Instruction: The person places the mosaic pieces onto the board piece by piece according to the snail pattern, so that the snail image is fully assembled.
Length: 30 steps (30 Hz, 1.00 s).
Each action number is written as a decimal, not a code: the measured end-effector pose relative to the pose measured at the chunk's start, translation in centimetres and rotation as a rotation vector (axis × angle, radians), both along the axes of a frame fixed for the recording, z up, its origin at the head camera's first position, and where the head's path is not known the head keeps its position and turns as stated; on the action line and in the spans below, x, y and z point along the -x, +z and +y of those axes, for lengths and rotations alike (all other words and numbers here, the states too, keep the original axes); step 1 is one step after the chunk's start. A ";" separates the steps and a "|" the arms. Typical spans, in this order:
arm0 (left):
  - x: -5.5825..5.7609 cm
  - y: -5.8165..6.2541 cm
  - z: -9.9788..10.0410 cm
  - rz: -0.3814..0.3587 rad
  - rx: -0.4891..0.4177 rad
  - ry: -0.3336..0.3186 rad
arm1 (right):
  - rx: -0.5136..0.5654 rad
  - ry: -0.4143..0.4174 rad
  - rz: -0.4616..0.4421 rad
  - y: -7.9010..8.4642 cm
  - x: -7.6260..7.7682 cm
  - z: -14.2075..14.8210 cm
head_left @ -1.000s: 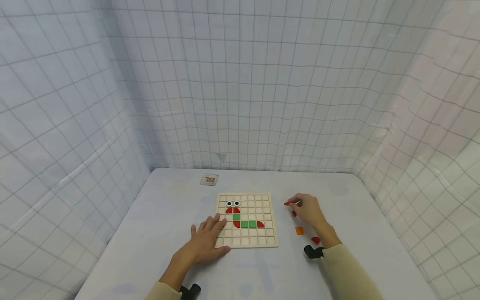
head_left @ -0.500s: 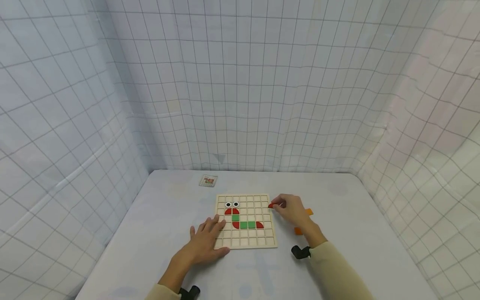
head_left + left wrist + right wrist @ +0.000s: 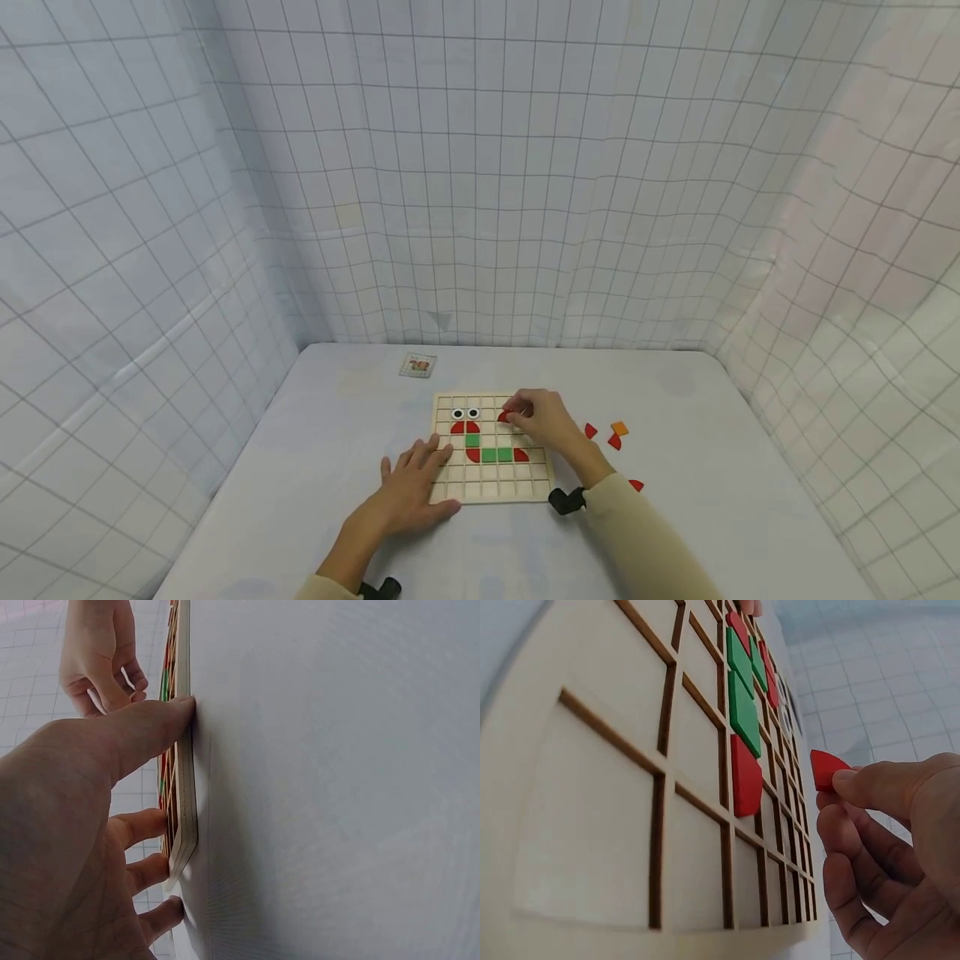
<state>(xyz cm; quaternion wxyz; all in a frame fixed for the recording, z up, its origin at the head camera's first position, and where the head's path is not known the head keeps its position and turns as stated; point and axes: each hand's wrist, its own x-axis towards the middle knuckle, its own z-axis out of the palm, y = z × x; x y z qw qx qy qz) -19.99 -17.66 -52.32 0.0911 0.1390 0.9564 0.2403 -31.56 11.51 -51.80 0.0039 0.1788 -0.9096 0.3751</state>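
Observation:
A wooden grid board (image 3: 491, 489) lies on the table with red quarter-circle pieces, green squares (image 3: 488, 455) and two eye pieces (image 3: 465, 413) set in its cells. My right hand (image 3: 545, 422) pinches a red quarter-circle piece (image 3: 828, 769) between thumb and forefinger, over the board's upper right part. In the right wrist view that piece hangs apart from the grid. My left hand (image 3: 411, 492) lies spread at the board's lower left corner; its thumb (image 3: 154, 724) touches the near edge and fingertips rest on the left side.
Right of the board lie loose red quarter-circle pieces (image 3: 636, 485) and an orange square (image 3: 619, 428). A small picture card (image 3: 417, 365) lies behind the board at the left. White gridded curtains (image 3: 495, 208) surround the table's back and sides.
My right hand has carried the red quarter-circle piece leftward from the loose pieces to above the board, uncovering the pieces at the right. My left hand has stayed in place.

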 end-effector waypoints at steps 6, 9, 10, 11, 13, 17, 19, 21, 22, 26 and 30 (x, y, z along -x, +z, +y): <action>0.0 -0.1 0.1 0.001 0.002 -0.006 | 0.010 0.063 -0.043 -0.4 0.6 -1.4; 0.0 -0.1 0.0 0.005 -0.002 -0.007 | 0.013 0.090 -0.043 -0.7 1.0 -1.9; 0.0 -0.1 0.0 0.006 -0.003 -0.007 | 0.011 0.097 -0.043 -0.8 1.1 -2.0; 0.0 -0.1 0.0 0.007 -0.005 -0.007 | 0.009 0.098 -0.049 -0.9 1.2 -2.1; 0.0 0.0 0.0 0.007 -0.006 -0.007 | 0.002 0.097 -0.065 -0.9 1.3 -2.3; 0.0 0.1 0.0 0.009 -0.004 -0.007 | -0.018 0.087 -0.088 -0.7 1.3 -2.5; -0.1 0.1 0.0 0.008 0.003 -0.008 | -0.032 0.088 -0.095 -0.6 1.2 -2.6; -0.1 0.1 0.0 0.005 0.006 -0.008 | -0.040 0.088 -0.109 -0.4 1.2 -2.6; -0.1 0.0 0.0 0.002 0.008 -0.008 | -0.047 0.088 -0.117 -0.4 1.2 -2.6; 0.0 0.0 -0.1 -0.003 0.010 -0.008 | -0.053 0.096 -0.138 -0.2 1.2 -2.7; 0.0 0.0 0.0 0.003 0.014 -0.008 | -0.052 0.103 -0.130 -0.3 1.1 -2.6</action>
